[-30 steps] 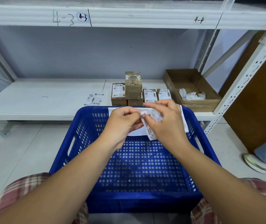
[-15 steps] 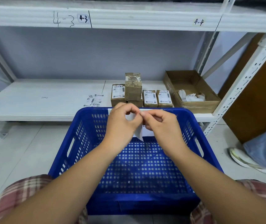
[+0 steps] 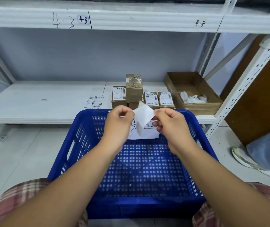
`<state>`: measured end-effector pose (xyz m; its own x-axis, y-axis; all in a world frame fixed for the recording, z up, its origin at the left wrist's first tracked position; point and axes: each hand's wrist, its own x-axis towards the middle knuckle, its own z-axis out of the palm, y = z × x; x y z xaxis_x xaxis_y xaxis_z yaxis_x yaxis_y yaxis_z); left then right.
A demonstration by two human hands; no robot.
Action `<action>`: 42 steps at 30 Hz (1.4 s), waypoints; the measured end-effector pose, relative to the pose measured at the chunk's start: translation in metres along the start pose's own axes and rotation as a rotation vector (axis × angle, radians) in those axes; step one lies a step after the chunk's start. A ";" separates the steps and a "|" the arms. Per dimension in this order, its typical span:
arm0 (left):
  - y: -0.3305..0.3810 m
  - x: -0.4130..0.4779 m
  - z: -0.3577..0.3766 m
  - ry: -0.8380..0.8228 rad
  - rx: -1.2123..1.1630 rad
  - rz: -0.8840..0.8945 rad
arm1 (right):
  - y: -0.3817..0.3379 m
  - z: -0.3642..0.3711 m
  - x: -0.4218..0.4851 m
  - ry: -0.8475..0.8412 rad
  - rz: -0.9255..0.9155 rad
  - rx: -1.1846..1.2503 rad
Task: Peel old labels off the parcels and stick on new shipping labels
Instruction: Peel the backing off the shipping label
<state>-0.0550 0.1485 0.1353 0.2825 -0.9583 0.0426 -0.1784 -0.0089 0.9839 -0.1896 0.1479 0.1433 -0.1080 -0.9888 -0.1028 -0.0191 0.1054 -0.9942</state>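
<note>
The print on the loose labels (image 3: pixel 95 102) lying on the white shelf (image 3: pixel 40 102) is too small to be read. Just right of them, small brown parcels (image 3: pixel 118 97) are stood in a row, with one stacked higher. A low one in the middle is partly hidden.

Above the far rim of the blue basket (image 3: pixel 88 115), a white slip (image 3: pixel 143 114) is held up in the air. Its left corner is pinched by the left hand (image 3: pixel 117 122) and its right corner by the right hand (image 3: pixel 170 126). It is tilted like a diamond, with one corner pointing up and a folded part hanging down. Its long side cannot be told because of the fold. No print is seen on the side that shows.

The written sheet (image 3: pixel 149 135) behind it is half covered. At the right, white scraps are seen in an open box (image 3: pixel 193 105), and a shoe (image 3: pixel 249 163) is partly covered.
</note>
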 end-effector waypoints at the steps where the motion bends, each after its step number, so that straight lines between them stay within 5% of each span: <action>1: 0.000 0.003 -0.001 0.013 -0.128 -0.115 | -0.001 -0.002 0.003 0.017 0.017 0.024; 6: 0.002 0.019 -0.014 0.193 -0.853 -0.526 | 0.000 -0.007 0.010 0.032 0.088 0.105; 17: -0.013 0.049 -0.053 0.428 -0.822 -0.438 | -0.010 -0.030 0.023 0.090 -0.007 0.062; 20: -0.011 0.049 -0.058 0.428 -0.709 -0.300 | -0.017 -0.037 0.025 0.170 0.001 0.248; 23: -0.013 0.045 -0.055 0.377 -0.345 -0.157 | -0.021 -0.039 0.023 0.238 0.041 0.430; 28: -0.015 0.027 -0.038 -0.061 0.376 0.118 | -0.018 -0.033 0.019 0.208 0.031 0.455; 32: -0.013 -0.002 -0.016 -0.328 0.649 0.297 | -0.013 -0.021 0.013 0.143 0.008 0.345; 42: -0.020 -0.014 0.005 -0.131 0.706 0.386 | 0.001 0.003 0.000 -0.074 0.245 0.306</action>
<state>-0.0598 0.1606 0.1143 -0.0253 -0.9559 0.2925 -0.8053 0.1929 0.5606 -0.1870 0.1473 0.1420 -0.0010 -0.9445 -0.3285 0.2966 0.3134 -0.9021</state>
